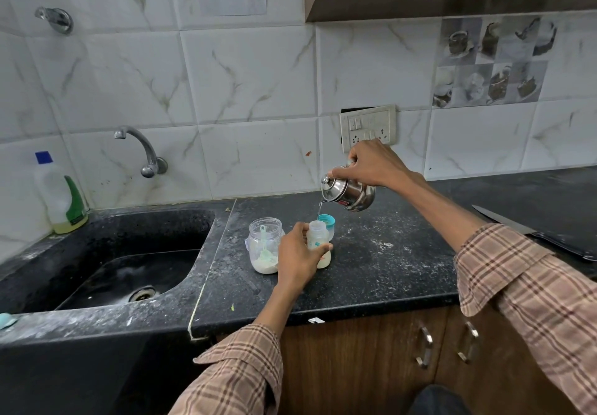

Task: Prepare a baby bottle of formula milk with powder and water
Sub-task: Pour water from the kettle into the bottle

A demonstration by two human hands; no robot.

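Water stage underway: right hand, fingers clamped on the tilted steel kettle, poured a thin stream into the open baby bottle, which stood on the worktop with left hand fingers wrapped around it. Powder jar with scoop sat just beside. Teal cap behind, still off. Capping and shaking likely remained. Fill level and any powder inside the bottle were hard to make out.

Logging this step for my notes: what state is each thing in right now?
Baby bottle: uncapped, upright, held by left hand.
Steel kettle: tilted, pouring, held by right hand.
Powder jar: open, scoop inside.
Tap: off.
Sink: no dishes.
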